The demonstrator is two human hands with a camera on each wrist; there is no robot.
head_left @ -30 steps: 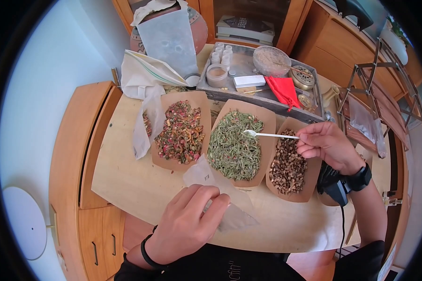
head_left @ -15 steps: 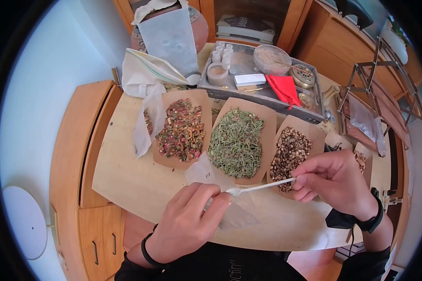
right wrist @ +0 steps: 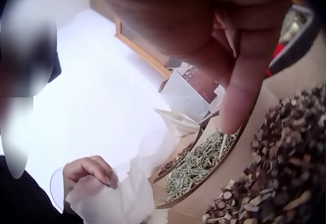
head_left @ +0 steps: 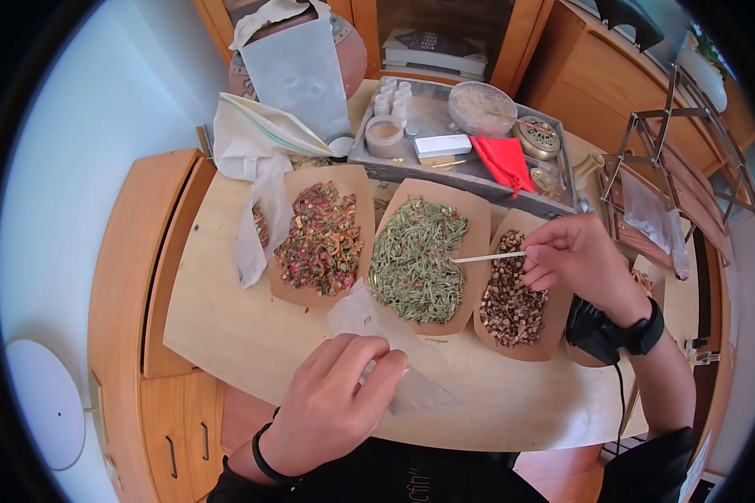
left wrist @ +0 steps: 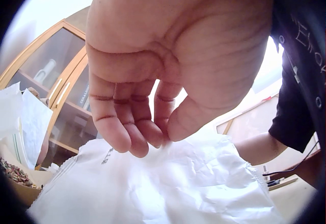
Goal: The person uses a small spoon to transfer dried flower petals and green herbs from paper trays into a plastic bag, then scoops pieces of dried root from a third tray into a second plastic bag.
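My left hand [head_left: 387,366] pinches the mouth of a white translucent paper bag [head_left: 419,381] near the table's front edge; in the left wrist view the fingers [left wrist: 135,137] and thumb grip the crinkled bag [left wrist: 168,183]. My right hand [head_left: 533,256] pinches a thin white spoon [head_left: 488,257] by its handle. The spoon's tip lies at the right side of the green needle herbs [head_left: 418,256] in the middle kraft paper tray [head_left: 478,218]. The hand hovers over the tray of brown chunks [head_left: 512,293]. Red and orange petals [head_left: 323,239] fill the left tray. The right wrist view shows fingers [right wrist: 244,81] above the green herbs [right wrist: 198,165] and brown chunks [right wrist: 277,183].
A grey tray [head_left: 377,163] at the back carries small jars, a bowl of powder, a white box and a red cloth [head_left: 503,163]. A clay pot [head_left: 352,50] and white bags [head_left: 256,138] stand back left. A wooden cabinet [head_left: 143,277] flanks the left, a metal rack [head_left: 671,168] the right.
The right hand brought the spoon from the herb trays to the bag's mouth by the left hand, then carried it back to the green herbs. The left hand stayed on the bag.
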